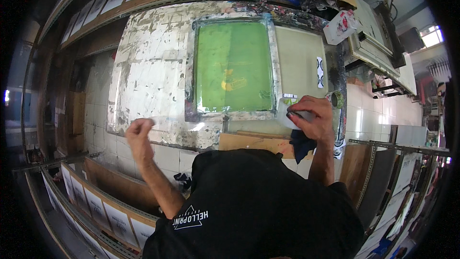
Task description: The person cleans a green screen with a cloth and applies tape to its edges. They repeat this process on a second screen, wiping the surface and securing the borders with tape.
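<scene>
A screen-printing frame (pixel 190 76) with a green mesh (pixel 235 62) lies on the stained worktable in front of me. A small yellowish figure shows in the mesh's lower part. My left hand (pixel 140 133) hovers over the table's near left edge, fingers curled together; whether anything thin is between them is not clear. My right hand (pixel 314 115) is by the frame's near right corner, thumb and fingers pinched, with dark and red stains on the fingertips. Just beside those fingertips is a whitish translucent piece (pixel 286 121); I cannot make out whether it is gripped.
A roll of tape (pixel 336 99) sits at the table's right edge. A white container with red stains (pixel 341 28) stands at the far right corner. A dark cloth (pixel 302 145) hangs by the near edge, next to a wooden board (pixel 256 146). Shelves (pixel 103 208) with printed sheets flank me.
</scene>
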Demonstrator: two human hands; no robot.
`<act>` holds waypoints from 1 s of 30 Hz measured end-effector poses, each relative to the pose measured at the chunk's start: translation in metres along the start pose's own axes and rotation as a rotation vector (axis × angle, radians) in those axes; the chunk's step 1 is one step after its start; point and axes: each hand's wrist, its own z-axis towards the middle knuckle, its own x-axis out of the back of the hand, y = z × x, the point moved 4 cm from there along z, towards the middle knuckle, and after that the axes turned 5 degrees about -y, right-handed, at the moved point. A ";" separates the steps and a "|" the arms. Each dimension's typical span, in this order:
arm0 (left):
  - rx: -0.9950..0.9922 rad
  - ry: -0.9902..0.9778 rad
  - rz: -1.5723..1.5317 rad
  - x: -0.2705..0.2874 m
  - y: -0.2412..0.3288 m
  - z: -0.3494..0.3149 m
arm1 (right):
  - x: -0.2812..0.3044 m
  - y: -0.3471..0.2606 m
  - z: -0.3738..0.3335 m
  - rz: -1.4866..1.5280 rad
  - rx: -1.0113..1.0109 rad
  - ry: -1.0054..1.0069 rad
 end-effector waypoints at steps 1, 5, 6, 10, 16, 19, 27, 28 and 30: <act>-0.059 0.011 0.043 0.011 0.013 0.001 | 0.009 -0.025 0.004 -0.097 0.108 0.029; -0.469 0.040 -0.042 0.050 0.086 0.005 | 0.045 -0.123 0.001 -0.326 0.489 0.080; -0.572 0.113 -0.050 0.067 0.108 -0.020 | 0.045 -0.133 0.003 -0.245 0.633 0.116; -0.837 0.026 -0.357 0.098 0.160 -0.024 | 0.056 -0.187 -0.019 -0.240 1.025 0.293; -1.002 0.130 -0.649 0.103 0.186 -0.047 | 0.066 -0.214 -0.010 -0.264 1.073 -0.057; -1.000 0.140 -0.587 0.114 0.180 -0.045 | 0.063 -0.212 -0.012 -0.265 1.076 0.016; -0.923 -0.052 -0.454 0.135 0.164 -0.033 | 0.047 -0.123 -0.029 -0.340 0.593 0.572; -0.876 -0.053 -0.581 0.139 0.157 -0.037 | 0.047 -0.097 -0.025 -0.396 0.464 0.613; -0.894 0.076 -0.548 0.130 0.156 -0.037 | 0.045 -0.044 -0.018 -0.588 0.236 0.590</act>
